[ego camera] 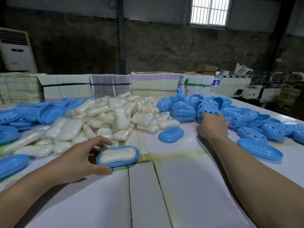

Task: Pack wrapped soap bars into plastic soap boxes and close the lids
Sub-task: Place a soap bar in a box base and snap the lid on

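Two bare forearms reach out over the table (pixel 181 195), a pale surface of boards with taped seams. Nearest, the left hand (pixel 79 162) cups the end of an open blue tray (pixel 117 156), thumb along its near rim and fingers curled over the far one, so the tray is steadied rather than lifted. A wrapped soap bar (pixel 117 153) already lies flat inside it, with no lid on yet.

Further out and well apart, the right hand (pixel 212 124) reaches into the heap of blue lids (pixel 212 106), the domed halves with holes. Its fingers are curled into the heap, apparently on one lid, though the grip itself is hidden behind the knuckles.

Judging by looks, the soap is firm and fairly light, its clear wrap slick, so it is best taken across the narrow sides. The plastic halves seem thin, stiff and springy; holding them by the rim should keep them from skating on the smooth table.

Just beyond the left hand sits the big pile of wrapped soap (pixel 105 116), with more trays (pixel 49 111) stacked further left. One slotted blue piece (pixel 171 134) lies alone between the hands.

Behind everything run bundled stacks of flat cartons (pixel 108 84) and a water bottle (pixel 215 83). Beyond stand a dark wall, a barred window (pixel 209 11) and a white air conditioner (pixel 16 51) on the far left.
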A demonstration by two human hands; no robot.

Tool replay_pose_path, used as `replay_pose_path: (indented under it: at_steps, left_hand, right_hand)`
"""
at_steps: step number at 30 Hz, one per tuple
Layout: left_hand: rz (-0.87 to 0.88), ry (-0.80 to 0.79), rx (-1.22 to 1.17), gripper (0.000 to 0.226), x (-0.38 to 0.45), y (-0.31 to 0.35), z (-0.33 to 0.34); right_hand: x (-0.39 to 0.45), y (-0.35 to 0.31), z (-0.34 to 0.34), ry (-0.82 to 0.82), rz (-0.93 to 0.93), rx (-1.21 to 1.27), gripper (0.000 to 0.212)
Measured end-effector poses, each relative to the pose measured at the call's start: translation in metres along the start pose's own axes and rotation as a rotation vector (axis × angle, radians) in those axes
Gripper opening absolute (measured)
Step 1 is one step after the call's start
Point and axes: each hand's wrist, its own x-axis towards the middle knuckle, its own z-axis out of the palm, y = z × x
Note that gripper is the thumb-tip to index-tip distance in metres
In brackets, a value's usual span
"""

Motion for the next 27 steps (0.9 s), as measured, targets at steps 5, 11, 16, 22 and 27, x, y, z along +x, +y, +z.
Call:
replay_pose_path:
  at_steps: [5,11,16,22,27]
  left_hand:
    - [0.022,-0.018,0.006,0.072,0.000,-0.002,-0.001]
    - [0.014,-0.011,0.018,0.086,0.002,-0.005,-0.001]
    - [0.025,-0.010,0.040,0.085,0.002,-0.003,-0.002]
    - [0.016,0.007,0.051,0.071,0.001,-0.001,0.000]
    - [0.013,0.021,0.014,0.077,0.000,0.005,0.001]
  right_hand:
    - [-0.002,-0.009,0.002,0.093,-0.152,0.005,0.028]
    - [-0.004,-0.015,0.000,0.162,-0.222,0.105,0.040]
    - [-0.016,-0.034,-0.013,0.226,-0.357,0.326,0.048]
    - [-0.072,-0.070,-0.046,-0.127,-0.526,1.189,0.057]
    - [-0.112,-0.100,-0.045,-0.850,-0.477,1.651,0.041]
